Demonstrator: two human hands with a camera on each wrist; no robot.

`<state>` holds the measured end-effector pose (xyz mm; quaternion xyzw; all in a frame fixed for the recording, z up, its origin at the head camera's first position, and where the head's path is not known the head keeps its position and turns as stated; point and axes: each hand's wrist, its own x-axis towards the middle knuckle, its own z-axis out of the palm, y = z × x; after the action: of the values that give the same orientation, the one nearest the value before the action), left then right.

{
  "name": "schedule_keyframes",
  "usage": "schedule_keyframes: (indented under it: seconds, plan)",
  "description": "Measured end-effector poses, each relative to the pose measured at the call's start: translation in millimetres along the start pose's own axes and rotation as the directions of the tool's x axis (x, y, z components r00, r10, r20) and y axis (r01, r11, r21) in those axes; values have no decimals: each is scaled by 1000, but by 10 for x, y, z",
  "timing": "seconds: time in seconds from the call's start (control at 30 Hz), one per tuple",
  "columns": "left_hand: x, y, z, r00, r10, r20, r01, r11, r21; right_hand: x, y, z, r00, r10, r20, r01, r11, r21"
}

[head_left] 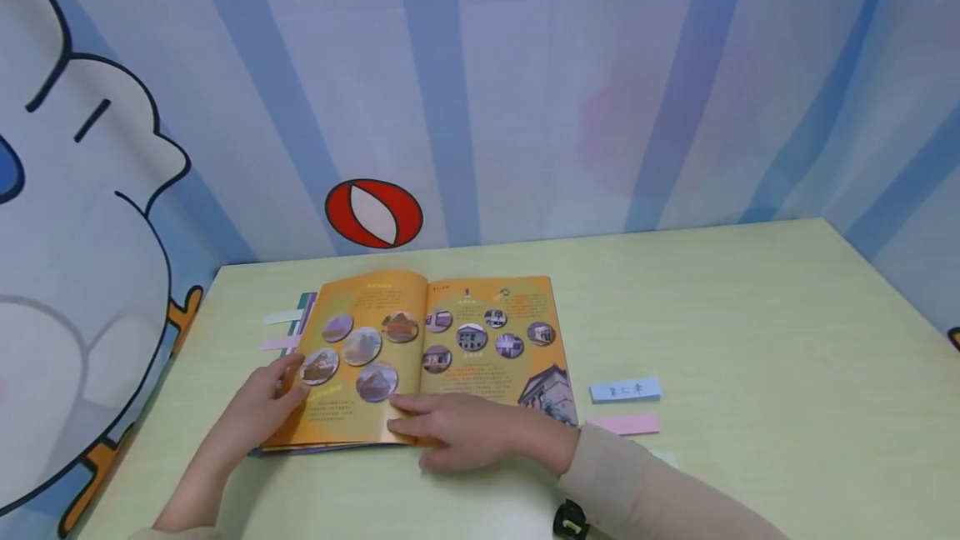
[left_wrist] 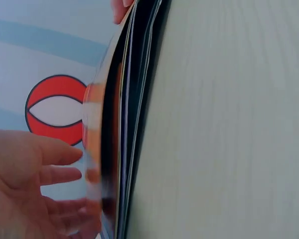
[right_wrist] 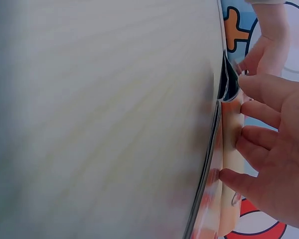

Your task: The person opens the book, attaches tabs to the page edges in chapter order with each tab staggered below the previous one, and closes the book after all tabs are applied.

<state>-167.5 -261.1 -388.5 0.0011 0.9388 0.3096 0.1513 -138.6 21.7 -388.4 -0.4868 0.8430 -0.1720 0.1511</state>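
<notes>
An open book (head_left: 375,298) with orange pages and round photos of buildings lies on the table. At its left edge my left hand (head_left: 264,402) rests on the page, fingers loosely extended. The left wrist view shows that hand (left_wrist: 35,189) beside the slightly bowed pages (left_wrist: 94,129). My right hand (head_left: 472,432) touches the lower part of the spread near the centre fold with its fingers spread. From the right wrist, the fingers of my right hand (right_wrist: 274,134) lie against the raised page by the fold (right_wrist: 231,134). Two sticky tabs, pale green (head_left: 282,317) and pink (head_left: 281,342), stick out at the book's left side.
To the right of the book lie a blue paper strip (head_left: 625,390) with handwriting and a pink strip (head_left: 626,424). A pale green strip (head_left: 666,457) is partly hidden by my right sleeve (head_left: 622,473). A small black object (head_left: 572,518) sits near the front edge.
</notes>
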Motion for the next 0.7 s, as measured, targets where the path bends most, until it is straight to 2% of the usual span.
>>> schedule_keyframes:
  seconds: [0.13, 0.23, 0.33, 0.4, 0.6, 0.7]
  plan:
    - [25, 112, 49, 994, 111, -24, -106, 984, 144, 13, -7, -12, 999, -10, 36, 12, 999, -48]
    - [45, 187, 89, 986, 165, -29, -158, 973, 167, 19, -17, -22, 998, 0, 60, 4, 998, -70]
    - [61, 269, 135, 984, 178, -32, -170, 971, 168, 27, -19, -24, 996, 19, 86, -12, 997, -76]
    - [78, 329, 170, 976, 214, -31, -205, 961, 187, 34, -13, -17, 994, 27, 103, -18, 996, -86]
    - [118, 576, 294, 950, 309, 52, -312, 914, 259, 69, 6, -37, 984, 34, 177, -9, 990, -140]
    - [148, 707, 348, 932, 350, 99, -363, 896, 256, 95, 5, -54, 975, 43, 216, -7, 987, -163]
